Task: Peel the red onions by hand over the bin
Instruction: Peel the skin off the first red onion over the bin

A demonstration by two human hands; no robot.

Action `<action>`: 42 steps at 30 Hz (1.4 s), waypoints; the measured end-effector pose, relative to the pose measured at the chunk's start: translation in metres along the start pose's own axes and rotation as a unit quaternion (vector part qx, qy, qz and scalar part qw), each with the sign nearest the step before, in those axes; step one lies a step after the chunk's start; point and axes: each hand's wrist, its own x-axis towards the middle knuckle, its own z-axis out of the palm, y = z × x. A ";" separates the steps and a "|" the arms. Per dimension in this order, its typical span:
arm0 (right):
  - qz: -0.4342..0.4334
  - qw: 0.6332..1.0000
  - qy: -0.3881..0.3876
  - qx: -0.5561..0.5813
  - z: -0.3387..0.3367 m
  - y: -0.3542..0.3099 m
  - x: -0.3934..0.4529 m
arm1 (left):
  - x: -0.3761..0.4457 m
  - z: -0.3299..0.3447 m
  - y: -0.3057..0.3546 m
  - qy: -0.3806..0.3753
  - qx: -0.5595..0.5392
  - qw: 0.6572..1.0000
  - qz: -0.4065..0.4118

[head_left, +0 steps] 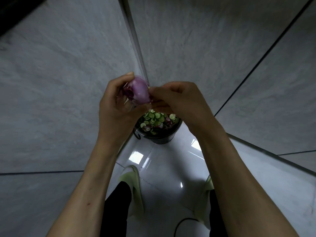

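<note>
A purple red onion is held up in the middle of the view, above a black bin on the floor. My left hand grips the onion from the left, thumb over its top. My right hand has its fingers curled against the onion's right side, pinching at its skin there. The bin holds cucumber slices and bits of purple peel, and my hands hide its far rim.
Grey tiled walls close in on the left and right and meet in a corner behind the bin. The floor is glossy white tile. My feet in pale green slippers stand near the bin, and a dark cable lies by them.
</note>
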 end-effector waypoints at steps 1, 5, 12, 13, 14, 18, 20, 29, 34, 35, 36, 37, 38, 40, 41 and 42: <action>-0.022 0.999 0.005 -0.029 0.002 -0.003 -0.002 | 0.001 0.000 0.003 0.008 -0.002 1.000 0.001; -0.075 0.996 0.031 -0.044 0.006 -0.013 -0.005 | 0.003 0.000 0.015 0.046 -0.035 0.998 -0.013; -0.092 0.995 0.032 -0.037 0.004 -0.024 -0.007 | 0.008 0.005 0.029 0.059 -0.052 0.997 0.000; -0.080 0.996 0.028 -0.020 0.004 -0.026 -0.007 | 0.008 0.005 0.030 0.054 -0.053 0.997 0.008; -0.068 0.997 0.020 0.005 0.003 -0.028 -0.008 | 0.008 0.004 0.031 0.050 -0.053 0.997 0.016; -0.047 0.998 -0.003 0.048 0.004 -0.033 -0.007 | 0.007 0.004 0.037 0.054 -0.053 0.997 0.023; -0.047 0.998 -0.002 0.049 0.005 -0.033 -0.007 | 0.007 0.005 0.039 0.058 -0.055 0.997 0.020; -0.061 0.996 0.016 0.069 0.001 -0.029 -0.007 | 0.011 0.010 0.040 0.077 -0.072 0.994 -0.009; -0.130 0.991 0.000 0.025 -0.001 -0.029 -0.005 | 0.013 0.007 0.040 0.100 -0.158 0.980 -0.074; -0.160 0.987 0.002 -0.009 -0.001 -0.028 -0.004 | 0.013 0.008 0.040 0.097 -0.159 0.979 -0.082; -0.187 0.981 0.006 -0.045 -0.002 -0.027 -0.003 | 0.013 0.008 0.040 0.093 -0.157 0.979 -0.087; -0.209 0.975 0.012 -0.079 -0.002 -0.026 -0.003 | 0.012 0.009 0.041 0.091 -0.154 0.980 -0.094; -0.227 0.968 0.022 -0.108 -0.001 -0.025 -0.003 | 0.012 0.009 0.041 0.088 -0.149 0.980 -0.098; -0.251 0.956 0.034 -0.145 -0.001 -0.027 -0.003 | 0.012 0.008 0.040 0.085 -0.140 0.981 -0.102; -0.252 0.956 0.033 -0.149 -0.001 -0.028 -0.003 | 0.012 0.007 0.040 0.083 -0.139 0.981 -0.106; -0.249 0.957 0.032 -0.148 -0.001 -0.029 -0.004 | 0.011 0.007 0.040 0.083 -0.141 0.980 -0.110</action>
